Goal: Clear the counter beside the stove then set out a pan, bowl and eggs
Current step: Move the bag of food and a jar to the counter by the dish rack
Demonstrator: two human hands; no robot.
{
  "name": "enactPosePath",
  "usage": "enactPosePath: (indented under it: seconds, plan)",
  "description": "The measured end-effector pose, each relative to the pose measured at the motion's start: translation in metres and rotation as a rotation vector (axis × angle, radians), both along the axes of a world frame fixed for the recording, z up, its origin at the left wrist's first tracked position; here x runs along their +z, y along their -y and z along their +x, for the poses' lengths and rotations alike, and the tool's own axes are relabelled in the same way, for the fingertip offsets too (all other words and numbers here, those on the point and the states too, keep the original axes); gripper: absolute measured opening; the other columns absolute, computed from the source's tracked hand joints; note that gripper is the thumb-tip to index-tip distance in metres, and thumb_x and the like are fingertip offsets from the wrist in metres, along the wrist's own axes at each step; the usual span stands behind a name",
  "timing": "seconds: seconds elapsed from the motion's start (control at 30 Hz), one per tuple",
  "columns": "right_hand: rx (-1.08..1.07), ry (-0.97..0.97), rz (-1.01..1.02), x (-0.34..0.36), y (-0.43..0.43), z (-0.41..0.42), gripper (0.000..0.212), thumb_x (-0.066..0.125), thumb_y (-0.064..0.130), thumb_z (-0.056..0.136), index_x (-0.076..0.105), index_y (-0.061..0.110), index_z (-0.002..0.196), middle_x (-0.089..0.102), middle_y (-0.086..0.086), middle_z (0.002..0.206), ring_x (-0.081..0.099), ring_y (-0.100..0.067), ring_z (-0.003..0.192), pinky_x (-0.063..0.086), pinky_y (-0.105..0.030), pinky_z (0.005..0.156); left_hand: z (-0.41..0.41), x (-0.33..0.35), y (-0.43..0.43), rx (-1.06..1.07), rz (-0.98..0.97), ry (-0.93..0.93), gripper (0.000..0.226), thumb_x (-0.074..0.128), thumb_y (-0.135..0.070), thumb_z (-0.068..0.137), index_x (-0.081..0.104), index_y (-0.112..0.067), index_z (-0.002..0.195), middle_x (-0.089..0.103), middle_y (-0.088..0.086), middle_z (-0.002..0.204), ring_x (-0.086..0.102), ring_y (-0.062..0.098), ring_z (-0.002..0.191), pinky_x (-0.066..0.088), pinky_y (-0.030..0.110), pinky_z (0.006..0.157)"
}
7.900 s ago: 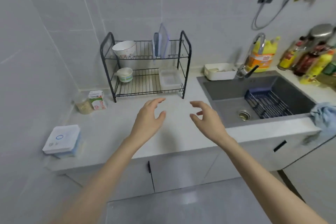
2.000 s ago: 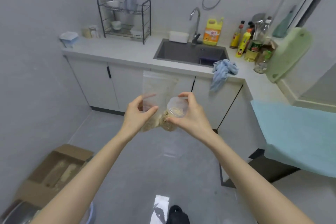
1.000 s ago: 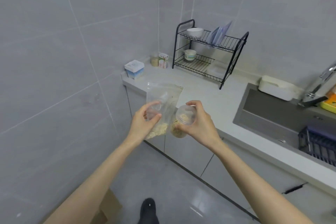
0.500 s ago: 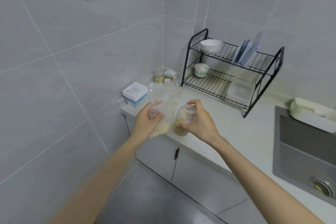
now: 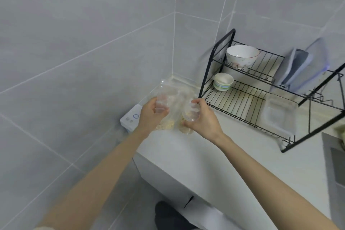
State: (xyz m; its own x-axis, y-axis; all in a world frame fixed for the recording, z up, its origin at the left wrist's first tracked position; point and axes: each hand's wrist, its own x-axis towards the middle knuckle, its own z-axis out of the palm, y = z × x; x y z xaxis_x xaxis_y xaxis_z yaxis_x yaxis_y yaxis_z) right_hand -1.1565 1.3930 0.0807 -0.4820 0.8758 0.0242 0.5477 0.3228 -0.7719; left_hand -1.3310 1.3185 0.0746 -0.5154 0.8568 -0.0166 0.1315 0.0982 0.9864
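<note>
My left hand [image 5: 150, 115] grips a clear plastic bag [image 5: 172, 97] with pale crumbly food at its bottom. My right hand [image 5: 202, 118] holds a small clear round container [image 5: 188, 115] with similar food inside. Both are held close together over the left end of the white counter [image 5: 214, 155], near the wall corner. A white bowl [image 5: 241, 58] sits on the top shelf of the black dish rack [image 5: 211, 65]. A smaller striped bowl [image 5: 223, 81] sits on the lower shelf. No pan or eggs show.
A white and blue box [image 5: 130, 118] lies at the counter's left end, partly behind my left hand. Clear lids [image 5: 302, 65] lean in the rack's top shelf and a clear tray [image 5: 280, 115] lies on its lower shelf. The sink edge [image 5: 336, 164] is at far right.
I have stepped closer to the counter's left corner, carrying the bag and container over its surface. The rack now looks larger and nearer; my grip on both items is unchanged.
</note>
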Motion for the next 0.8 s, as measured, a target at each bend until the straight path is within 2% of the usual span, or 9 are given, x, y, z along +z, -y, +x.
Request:
enactPosePath:
  seconds: [0.1, 0.23, 0.3, 0.4, 0.5, 0.53, 0.6, 0.67, 0.8]
  plan:
    - [-0.006, 0.034, -0.013, -0.008, -0.037, -0.021, 0.073, 0.083, 0.031, 0.064, 0.04, 0.028, 0.122, 0.054, 0.009, 0.119, 0.057, -0.016, 0.101, 0.05, -0.036, 0.085, -0.02, -0.003, -0.04, 0.019, -0.038, 0.035, 0.037, 0.07, -0.004, 0.082, 0.061, -0.027, 0.109, 0.062, -0.003, 0.083, 0.063, 0.009, 0.081, 0.054, 0.024, 0.064]
    - [0.011, 0.089, -0.023, -0.019, -0.082, -0.05, 0.069, 0.081, 0.028, 0.068, 0.039, 0.025, 0.123, 0.051, 0.007, 0.118, 0.052, -0.015, 0.094, 0.043, -0.029, 0.075, -0.049, -0.018, -0.087, 0.056, -0.124, -0.008, 0.033, 0.069, -0.003, 0.082, 0.065, -0.018, 0.112, 0.063, -0.006, 0.088, 0.061, 0.008, 0.08, 0.049, 0.011, 0.057]
    - [0.016, 0.12, -0.034, -0.027, -0.098, -0.064, 0.068, 0.08, 0.027, 0.068, 0.039, 0.025, 0.123, 0.05, 0.005, 0.119, 0.052, -0.017, 0.095, 0.042, -0.03, 0.074, -0.061, -0.027, -0.101, 0.071, -0.172, -0.027, 0.031, 0.07, -0.005, 0.082, 0.065, -0.017, 0.111, 0.061, -0.007, 0.087, 0.059, 0.007, 0.076, 0.047, 0.01, 0.057]
    - [0.038, 0.179, -0.073, -0.041, -0.113, -0.083, 0.066, 0.077, 0.027, 0.07, 0.038, 0.026, 0.122, 0.051, 0.004, 0.119, 0.055, -0.02, 0.098, 0.047, -0.033, 0.077, -0.077, -0.043, -0.116, 0.089, -0.215, 0.008, 0.022, 0.069, 0.002, 0.082, 0.066, -0.018, 0.09, 0.062, -0.01, 0.082, 0.06, 0.009, 0.073, 0.049, 0.01, 0.059]
    - [0.076, 0.244, -0.1, -0.053, -0.118, -0.098, 0.065, 0.075, 0.027, 0.072, 0.038, 0.026, 0.125, 0.05, 0.004, 0.123, 0.055, -0.02, 0.101, 0.044, -0.031, 0.076, -0.09, -0.054, -0.123, 0.172, -0.291, 0.11, 0.03, 0.072, 0.004, 0.074, 0.063, -0.024, 0.066, 0.063, -0.007, 0.07, 0.057, 0.013, 0.067, 0.049, 0.026, 0.069]
    - [0.092, 0.265, -0.098, -0.058, -0.12, -0.104, 0.065, 0.075, 0.028, 0.072, 0.038, 0.026, 0.126, 0.05, 0.005, 0.126, 0.055, -0.02, 0.105, 0.042, -0.03, 0.076, -0.095, -0.058, -0.126, 0.186, -0.304, 0.115, 0.027, 0.073, 0.001, 0.073, 0.063, -0.023, 0.065, 0.062, -0.007, 0.068, 0.055, 0.01, 0.063, 0.049, 0.024, 0.068]
    - [0.114, 0.298, -0.088, -0.064, -0.12, -0.11, 0.064, 0.073, 0.028, 0.075, 0.038, 0.025, 0.128, 0.048, 0.005, 0.129, 0.054, -0.023, 0.11, 0.04, -0.029, 0.074, -0.099, -0.06, -0.125, 0.181, -0.328, 0.057, 0.02, 0.07, 0.0, 0.079, 0.061, -0.017, 0.075, 0.061, -0.004, 0.074, 0.054, 0.006, 0.062, 0.045, 0.013, 0.059]
    - [0.127, 0.317, -0.071, -0.071, -0.119, -0.114, 0.061, 0.071, 0.029, 0.076, 0.038, 0.024, 0.128, 0.046, 0.004, 0.131, 0.053, -0.025, 0.113, 0.038, -0.03, 0.073, -0.102, -0.061, -0.121, 0.206, -0.337, -0.026, 0.014, 0.066, 0.0, 0.082, 0.059, -0.011, 0.086, 0.06, 0.0, 0.079, 0.055, 0.008, 0.065, 0.042, 0.009, 0.055]
    - [0.128, 0.355, -0.045, -0.081, -0.115, -0.116, 0.063, 0.07, 0.034, 0.077, 0.037, 0.023, 0.129, 0.045, 0.001, 0.131, 0.048, -0.024, 0.118, 0.046, -0.034, 0.076, -0.106, -0.063, -0.111, 0.215, -0.37, -0.086, 0.019, 0.07, -0.003, 0.078, 0.058, -0.016, 0.087, 0.063, -0.001, 0.088, 0.061, 0.016, 0.078, 0.048, 0.024, 0.068]
